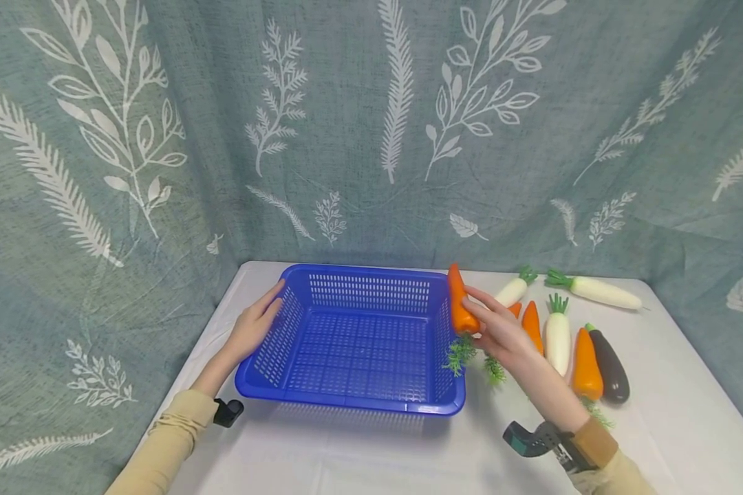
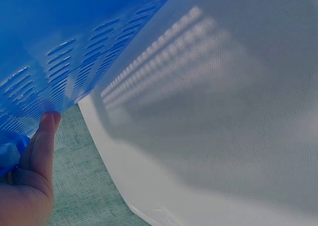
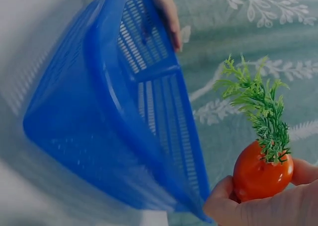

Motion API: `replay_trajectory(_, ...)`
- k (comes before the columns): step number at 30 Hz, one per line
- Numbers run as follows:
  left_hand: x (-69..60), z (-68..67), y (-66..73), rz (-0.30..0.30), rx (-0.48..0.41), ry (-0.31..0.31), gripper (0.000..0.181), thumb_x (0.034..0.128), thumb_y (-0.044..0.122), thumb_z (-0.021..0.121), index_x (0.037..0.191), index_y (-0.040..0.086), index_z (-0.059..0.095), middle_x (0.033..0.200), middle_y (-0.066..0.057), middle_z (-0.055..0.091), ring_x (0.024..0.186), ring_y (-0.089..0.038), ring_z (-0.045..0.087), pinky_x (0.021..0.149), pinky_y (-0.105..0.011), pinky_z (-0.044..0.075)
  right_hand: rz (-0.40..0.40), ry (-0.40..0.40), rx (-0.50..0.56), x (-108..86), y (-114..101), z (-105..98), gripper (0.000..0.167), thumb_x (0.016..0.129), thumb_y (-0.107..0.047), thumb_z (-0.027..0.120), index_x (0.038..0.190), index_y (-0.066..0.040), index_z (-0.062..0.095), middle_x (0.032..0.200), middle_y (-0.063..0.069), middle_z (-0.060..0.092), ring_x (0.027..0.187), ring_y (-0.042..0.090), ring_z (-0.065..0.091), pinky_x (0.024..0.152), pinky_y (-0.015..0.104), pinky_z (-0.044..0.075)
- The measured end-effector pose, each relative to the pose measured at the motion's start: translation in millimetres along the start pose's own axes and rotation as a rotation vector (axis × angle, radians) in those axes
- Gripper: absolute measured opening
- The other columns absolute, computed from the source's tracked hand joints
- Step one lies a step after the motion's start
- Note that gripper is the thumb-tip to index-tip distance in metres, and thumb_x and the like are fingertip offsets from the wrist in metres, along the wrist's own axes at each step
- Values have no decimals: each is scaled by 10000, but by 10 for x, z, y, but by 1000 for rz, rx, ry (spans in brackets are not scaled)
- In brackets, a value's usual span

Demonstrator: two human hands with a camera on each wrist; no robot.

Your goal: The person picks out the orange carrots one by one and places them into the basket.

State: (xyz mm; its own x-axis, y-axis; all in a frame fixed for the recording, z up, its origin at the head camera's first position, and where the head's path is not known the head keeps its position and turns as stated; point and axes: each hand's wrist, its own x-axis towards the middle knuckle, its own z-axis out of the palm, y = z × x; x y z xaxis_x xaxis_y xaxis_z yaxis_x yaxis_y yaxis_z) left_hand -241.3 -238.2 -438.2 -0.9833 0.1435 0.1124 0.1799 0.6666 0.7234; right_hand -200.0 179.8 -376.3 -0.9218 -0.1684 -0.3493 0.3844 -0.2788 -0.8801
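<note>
A blue plastic basket (image 1: pixel 353 402) with slotted walls stands on the table. My left hand (image 1: pixel 254 330) holds its left rim, the fingers (image 2: pixel 43 141) lying straight against the outside of the wall in the left wrist view. Above the basket's right rim, my right hand (image 1: pixel 501 333) grips an orange carrot (image 1: pixel 459 302) near its leafy end, between thumb and fingers. The carrot's tip points toward the curtain and its green leaves (image 3: pixel 263 107) hang toward me. Inside the basket only the slotted floor shows.
Right of the basket lie several vegetables: white radishes (image 1: pixel 607 292) with green tops, more carrots (image 1: pixel 587 371) and a dark eggplant (image 1: pixel 609 368). My right forearm partly covers some. A patterned green curtain (image 1: pixel 359 137) hangs behind the white table (image 1: pixel 359 454).
</note>
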Motion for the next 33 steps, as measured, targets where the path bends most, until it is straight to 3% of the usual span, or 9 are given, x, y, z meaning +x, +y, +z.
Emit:
replay_trajectory(6, 3, -5, 11, -11, 1, -2, 510, 1044, 337, 312, 1507, 125, 269, 1522, -183, 306, 1379, -406, 324, 1138, -544, 278, -24, 22, -89, 57, 99, 180, 559, 1001, -230, 472, 1508, -131, 256, 1439, 141, 391, 1100, 155, 520, 1048, 417, 429)
replay_trajectory(9, 4, -3, 12, -13, -3, -2, 512, 1043, 345, 314, 1506, 130, 271, 1523, -178, 308, 1380, -403, 325, 1139, -541, 278, -21, 23, -99, 80, 170, 246, 533, 1000, -212, 480, 1493, -129, 294, 1486, 188, 327, 1193, 233, 469, 1116, 501, 354)
replay_trajectory(12, 4, 0, 9, -8, -5, -4, 511, 1043, 341, 315, 1506, 129, 271, 1522, -178, 308, 1380, -403, 325, 1139, -541, 277, -27, 20, -115, 101, 230, 293, 519, 995, -201, 488, 1481, -126, 321, 1451, 190, 365, 1140, 220, 505, 1069, 473, 416)
replay_trajectory(17, 8, 1, 0, -2, 4, 0, 500, 1046, 316, 321, 1506, 128, 271, 1523, -176, 309, 1379, -401, 328, 1135, -543, 283, -51, 26, -144, 157, 326, 374, 492, 989, -195, 502, 1457, -121, 369, 1343, 158, 457, 957, 120, 564, 879, 317, 521)
replay_trajectory(24, 6, -5, 4, 1, 11, -3, 499, 1046, 308, 323, 1506, 123, 270, 1518, -184, 312, 1375, -407, 330, 1131, -549, 284, -42, 73, -117, 256, 487, 517, 474, 964, -155, 535, 1422, -102, 424, 1282, 170, 507, 895, 136, 581, 854, 359, 525)
replay_trajectory(33, 4, -1, -6, 8, -4, -1, 500, 1046, 307, 323, 1504, 114, 272, 1517, -190, 312, 1378, -408, 325, 1137, -542, 279, -39, 119, -90, 353, 639, 668, 455, 934, -133, 575, 1375, -68, 483, 1092, 103, 601, 773, 116, 593, 719, 305, 468)
